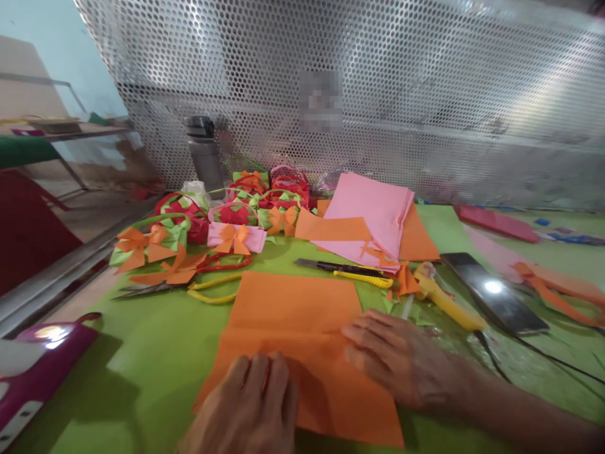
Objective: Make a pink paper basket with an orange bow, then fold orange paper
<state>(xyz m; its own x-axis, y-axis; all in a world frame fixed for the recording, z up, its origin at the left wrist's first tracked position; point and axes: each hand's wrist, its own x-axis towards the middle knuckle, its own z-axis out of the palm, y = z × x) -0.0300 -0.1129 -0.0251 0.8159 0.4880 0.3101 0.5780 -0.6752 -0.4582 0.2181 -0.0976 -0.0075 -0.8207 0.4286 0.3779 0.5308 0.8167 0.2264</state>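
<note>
A sheet of orange paper (302, 309) with a crease across its middle lies before me on the green table covering. My left hand (255, 397) rests on the near part of the sheet, fingers bent and pressed together. Thin red streaks show between those fingers; what they hold, if anything, is hidden. On the sheet's right edge, by the crease, my right hand (387, 356) lies with its fingers stretched out. Just beyond the paper are scissors with yellow handles (215, 289) and a black and yellow cutter knife (350, 269).
Small paper bags with orange bows (236, 236) crowd the back left, near a grey bottle (205, 154). Pink sheets (363, 208) are stacked behind. At right are a yellow glue gun (447, 299) and a phone (494, 293). A purple lamp (42, 372) stands left. Perforated metal (378, 50) rises behind.
</note>
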